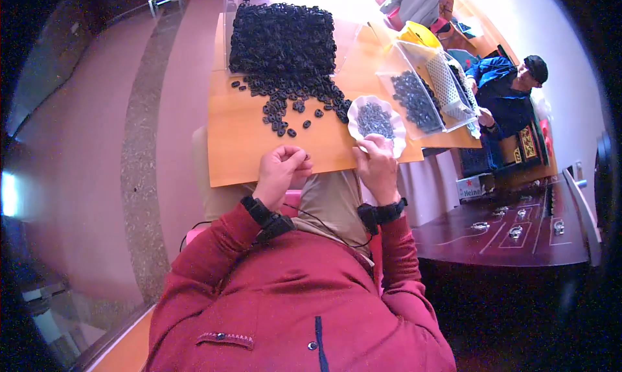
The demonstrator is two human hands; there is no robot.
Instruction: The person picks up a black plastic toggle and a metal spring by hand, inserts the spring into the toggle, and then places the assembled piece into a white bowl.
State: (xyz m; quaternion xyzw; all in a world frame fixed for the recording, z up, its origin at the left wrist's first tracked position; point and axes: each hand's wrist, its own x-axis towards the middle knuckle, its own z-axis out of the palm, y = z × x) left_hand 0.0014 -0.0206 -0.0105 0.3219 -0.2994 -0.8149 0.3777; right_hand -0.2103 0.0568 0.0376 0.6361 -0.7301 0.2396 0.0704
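Note:
My left hand (283, 172) is closed in a pinch above the table's front edge, with a bit of a small black part (307, 157) showing at the fingertips. My right hand (379, 166) is at the near rim of a white wavy-edged dish (353, 116) full of small grey metal-looking pieces (374, 118). Its thumb and fingers are drawn together; whatever is between them is too small to make out. Beyond my hands lies a spread of small black oval parts (278, 103), some loose near the front. They lead back to a dense heap (283, 38) of the same parts.
A clear bin (418, 100) of dark parts stands right of the dish, beside a white perforated basket (444, 80). Behind them is a yellow container (420, 34). A co-worker in blue (495, 80) sits at the right. The orange tabletop (236, 151) ends just before my lap.

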